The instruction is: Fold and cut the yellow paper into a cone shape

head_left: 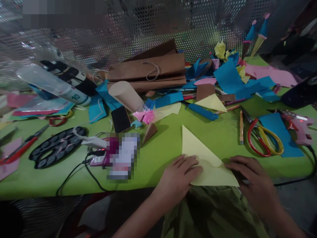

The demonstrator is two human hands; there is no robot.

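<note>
A pale yellow sheet of paper (206, 158), folded into a triangle, lies at the front edge of the green table. My left hand (183, 172) holds its left side, with bent fingers over the paper's edge. At the right edge, my right hand (252, 178) grips the paper near its lower corner, its thumb partly hidden. The paper bulges slightly between both hands, and its upper corner points away from me. To the right of the sheet are a pencil (241, 127) and scissors (269, 137) with red and yellow handles.
A pink glue gun (300, 124) with a black cord rests at the right. At the left lie a phone (125, 157), a black palette (58, 145) and red-handled scissors (22, 148). Behind are a blue cutter (203, 111), a cardboard tube (126, 96), brown paper (148, 69) and blue scraps (229, 76).
</note>
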